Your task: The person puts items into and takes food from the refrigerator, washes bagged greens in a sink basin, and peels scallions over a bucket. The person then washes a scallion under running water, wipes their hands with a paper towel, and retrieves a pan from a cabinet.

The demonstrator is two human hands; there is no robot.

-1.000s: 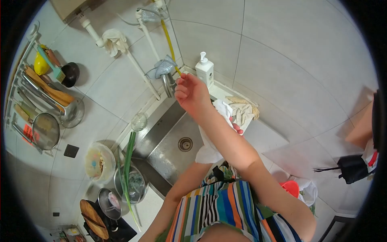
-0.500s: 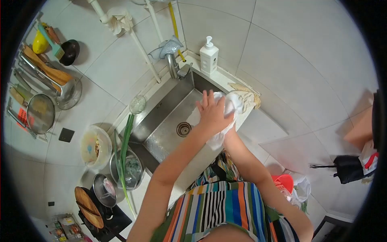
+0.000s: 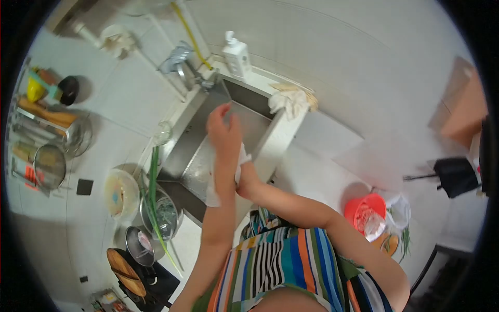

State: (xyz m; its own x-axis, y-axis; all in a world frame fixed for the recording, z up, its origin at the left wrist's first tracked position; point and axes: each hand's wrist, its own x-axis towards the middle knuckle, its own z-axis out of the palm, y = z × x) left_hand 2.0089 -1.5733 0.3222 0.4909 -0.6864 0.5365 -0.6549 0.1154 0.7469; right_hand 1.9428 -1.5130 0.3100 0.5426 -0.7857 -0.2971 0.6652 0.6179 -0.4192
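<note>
My left hand [image 3: 224,131] is raised over the stainless steel sink [image 3: 200,148], somewhat blurred, with thumb and fingers apart and nothing in it. A white cloth [image 3: 212,195] lies around my left wrist and forearm, showing on both sides of it. My right hand [image 3: 248,181] presses the cloth against that wrist from the right; its fingertips are partly hidden behind the left forearm. Beyond the hands stands the faucet [image 3: 205,83], a grey cloth [image 3: 179,56] tied on its pipe.
A white pump bottle [image 3: 237,57] stands at the sink's back corner. Cream rags [image 3: 291,102] hang over its right rim. Left are a glass [image 3: 162,133], green onions [image 3: 153,182], a metal bowl [image 3: 174,223] and a bagged bowl [image 3: 122,195]. A red bucket [image 3: 365,205] sits on the floor right.
Both hands have moved left and nearer my body, away from the rags. The white cloth went from the left hand to around the left wrist. The view has shifted.
</note>
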